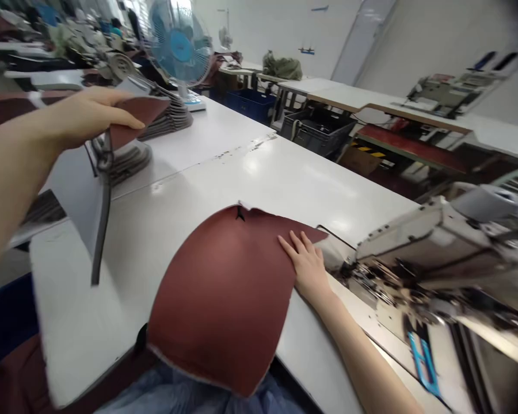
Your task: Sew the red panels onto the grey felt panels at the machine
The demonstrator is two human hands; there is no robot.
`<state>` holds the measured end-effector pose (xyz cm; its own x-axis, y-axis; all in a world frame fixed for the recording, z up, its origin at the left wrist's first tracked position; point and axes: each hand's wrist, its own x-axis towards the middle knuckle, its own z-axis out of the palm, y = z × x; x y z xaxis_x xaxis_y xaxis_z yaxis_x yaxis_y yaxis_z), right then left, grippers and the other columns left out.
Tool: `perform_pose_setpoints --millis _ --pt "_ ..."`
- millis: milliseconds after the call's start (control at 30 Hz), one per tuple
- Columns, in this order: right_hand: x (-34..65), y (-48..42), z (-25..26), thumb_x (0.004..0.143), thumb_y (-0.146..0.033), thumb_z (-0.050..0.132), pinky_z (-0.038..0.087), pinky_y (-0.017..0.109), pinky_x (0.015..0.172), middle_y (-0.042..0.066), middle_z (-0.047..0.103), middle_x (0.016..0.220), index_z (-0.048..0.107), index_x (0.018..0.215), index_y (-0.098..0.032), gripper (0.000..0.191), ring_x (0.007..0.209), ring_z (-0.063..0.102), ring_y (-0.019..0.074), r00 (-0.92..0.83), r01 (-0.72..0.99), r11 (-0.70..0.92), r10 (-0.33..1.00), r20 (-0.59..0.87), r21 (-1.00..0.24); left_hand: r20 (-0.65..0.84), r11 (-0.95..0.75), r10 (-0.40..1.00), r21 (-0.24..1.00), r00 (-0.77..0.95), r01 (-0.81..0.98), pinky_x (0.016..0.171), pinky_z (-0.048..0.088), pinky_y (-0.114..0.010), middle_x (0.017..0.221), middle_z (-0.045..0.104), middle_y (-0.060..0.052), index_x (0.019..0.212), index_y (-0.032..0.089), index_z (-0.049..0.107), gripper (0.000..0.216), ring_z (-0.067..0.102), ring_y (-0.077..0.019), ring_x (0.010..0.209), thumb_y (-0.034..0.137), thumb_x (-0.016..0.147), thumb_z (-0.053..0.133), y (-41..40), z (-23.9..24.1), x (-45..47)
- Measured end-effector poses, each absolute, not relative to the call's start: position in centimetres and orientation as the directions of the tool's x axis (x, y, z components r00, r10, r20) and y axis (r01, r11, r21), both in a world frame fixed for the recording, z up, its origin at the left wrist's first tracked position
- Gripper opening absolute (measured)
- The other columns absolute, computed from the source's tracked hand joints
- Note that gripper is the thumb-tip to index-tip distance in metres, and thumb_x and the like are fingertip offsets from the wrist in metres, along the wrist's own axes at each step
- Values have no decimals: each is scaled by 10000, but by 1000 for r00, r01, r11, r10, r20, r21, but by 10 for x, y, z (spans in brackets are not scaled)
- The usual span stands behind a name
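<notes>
A large reddish-brown panel lay to the left of the sewing machine, partly on the white table, its lower end reaching past the near edge. The right hand rested on the panel's side closest to the sewing machine, fingers loosely spread and pressed flat, gripping nothing. Farther left of the sewing machine, beyond the panel, the left hand was raised, its fingers closed on a smaller reddish-brown piece. Below that hand hung a grey sheet with a dark edge; whether the hand held it too, I cannot tell. Blue-handled snips lay just on the near side of the sewing machine. Well beyond the sewing machine, to its left, stood a blue fan beside stacked grey pieces.
</notes>
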<state>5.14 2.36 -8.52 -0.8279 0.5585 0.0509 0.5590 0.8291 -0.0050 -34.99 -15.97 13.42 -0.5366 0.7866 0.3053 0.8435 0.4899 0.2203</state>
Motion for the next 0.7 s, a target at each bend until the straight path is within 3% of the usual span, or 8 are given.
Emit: perform_pose_setpoints --millis 67,167,233,333,433,567,633,700 --pt "56 14 -80 969 -344 479 336 500 1039 99 335 1581 374 1512 -330 553 1453 260 367 -841 541 841 541 3 -27 284 284 879 333 -383 899 869 402 -394 993 656 75 1313 40 546 703 625 -221 1000 468 847 238 -138 141 -288" --pt "72 -2 -76 978 -439 468 281 508 1072 93 337 1581 393 1498 -353 532 1453 268 361 -871 489 867 491 -4 -92 275 -89 962 303 2 949 943 417 -416 1089 659 106 1380 210 538 613 616 -265 1069 421 850 311 -96 123 -201" --pt "87 -13 -75 981 -454 461 252 510 1088 94 356 1571 431 1477 -346 508 1450 272 356 -881 466 874 472 17 -137 142 -260 964 315 226 913 928 459 -352 1123 684 68 1377 257 543 562 645 -244 1041 335 851 362 -64 93 -148" --pt "115 -25 -75 975 -398 478 274 478 1080 95 494 1476 512 1423 -306 458 1383 365 331 -892 430 877 450 48 -215 -119 -366 896 350 429 862 794 491 -281 1079 729 -3 1253 265 633 474 676 -218 932 221 819 448 -28 38 -80" --pt "143 -32 -74 955 -327 497 307 445 1060 89 628 1304 605 1329 -265 394 1202 501 285 -912 376 885 405 58 -274 -238 -447 819 307 523 840 725 480 -304 1026 735 -20 1155 286 660 385 671 -224 864 240 808 497 -18 -4 -40" --pt "169 -40 -76 931 -305 508 311 441 1071 81 585 1357 573 1350 -271 425 1181 491 265 -933 314 902 351 82 -295 -295 -480 788 257 541 839 620 463 -315 984 694 -28 1007 268 655 253 646 -213 740 316 797 522 -28 -21 -28" --pt "175 -44 -82 927 -297 505 295 442 1097 78 580 1360 565 1354 -268 433 1186 488 261 -933 298 909 341 110 -290 -251 -515 793 209 554 832 653 491 -338 1187 645 -73 1027 233 639 285 648 -248 874 332 776 547 -34 -22 -29" --pt "177 -47 -88 920 -297 508 279 450 1117 90 591 1341 585 1326 -249 416 1175 498 262 -925 301 912 350 146 -280 -191 -554 792 175 580 814 743 518 -366 1436 503 -94 1069 205 626 336 585 -297 1107 318 758 566 -37 -25 -29"
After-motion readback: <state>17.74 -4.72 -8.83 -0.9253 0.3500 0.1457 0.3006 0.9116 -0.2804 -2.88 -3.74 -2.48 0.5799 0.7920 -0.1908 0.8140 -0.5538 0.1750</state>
